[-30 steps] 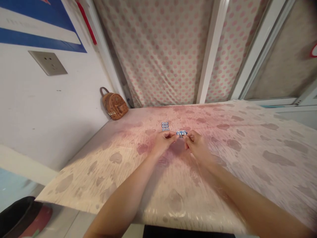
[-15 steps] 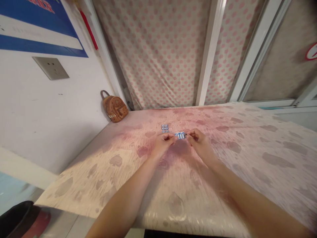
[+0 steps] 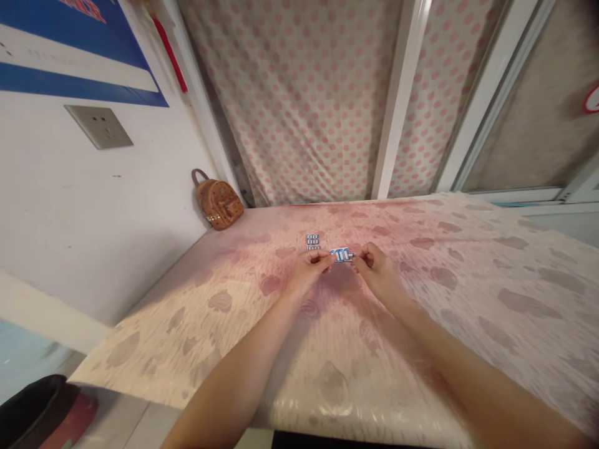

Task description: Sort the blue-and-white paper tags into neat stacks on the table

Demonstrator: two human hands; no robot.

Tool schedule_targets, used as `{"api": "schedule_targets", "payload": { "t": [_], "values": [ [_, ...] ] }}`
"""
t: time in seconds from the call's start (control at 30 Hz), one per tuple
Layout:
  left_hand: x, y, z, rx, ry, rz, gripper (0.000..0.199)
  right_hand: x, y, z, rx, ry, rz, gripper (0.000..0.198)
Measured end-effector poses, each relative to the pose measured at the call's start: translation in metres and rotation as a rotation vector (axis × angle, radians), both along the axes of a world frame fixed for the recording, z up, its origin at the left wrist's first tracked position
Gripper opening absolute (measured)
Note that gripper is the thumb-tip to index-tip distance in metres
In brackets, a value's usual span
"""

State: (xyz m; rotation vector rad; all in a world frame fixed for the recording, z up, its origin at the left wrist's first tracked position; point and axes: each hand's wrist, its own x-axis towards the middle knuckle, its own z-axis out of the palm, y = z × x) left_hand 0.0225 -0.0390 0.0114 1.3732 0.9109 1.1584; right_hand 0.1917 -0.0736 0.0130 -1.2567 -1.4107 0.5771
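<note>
Your left hand [image 3: 309,269] pinches the left end of a small blue-and-white piece [image 3: 341,255] between thumb and fingers; your right hand [image 3: 377,269] closes thumb and fingertips on its right end. The piece sits between them, over the patterned tablecloth [image 3: 224,355]. Just beyond your left fingers lie similar blue-and-white blocks [image 3: 312,239]. Farther off, a brown mini backpack [image 3: 219,204] leans against the wall [image 3: 84,206].

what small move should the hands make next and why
Perhaps steady the blue-and-white piece with the left hand while the right hand gently adjusts its end: both hands pinch it at opposite sides, apparently above the table, so one still grip would help.
</note>
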Motion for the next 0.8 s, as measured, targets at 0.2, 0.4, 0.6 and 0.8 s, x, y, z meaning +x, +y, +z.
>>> {"api": "schedule_targets", "payload": {
  "t": [0.2, 0.4, 0.6, 0.8],
  "values": [
    [-0.002, 0.009, -0.009, -0.025, -0.05, 0.026, 0.028, 0.0, 0.004, -0.004, -0.01, 0.127, 0.065, 0.016],
    [-0.001, 0.004, -0.004, -0.033, -0.058, -0.004, 0.026, 0.003, 0.006, -0.007, -0.005, 0.042, 0.133, 0.014],
    [0.003, 0.008, -0.012, -0.128, -0.15, 0.017, 0.029, 0.004, 0.008, -0.011, -0.024, -0.04, 0.103, 0.016],
    [0.0, 0.011, -0.013, -0.085, -0.169, 0.056, 0.027, 0.006, 0.009, -0.011, -0.076, -0.055, 0.062, 0.017]
  ]
}}
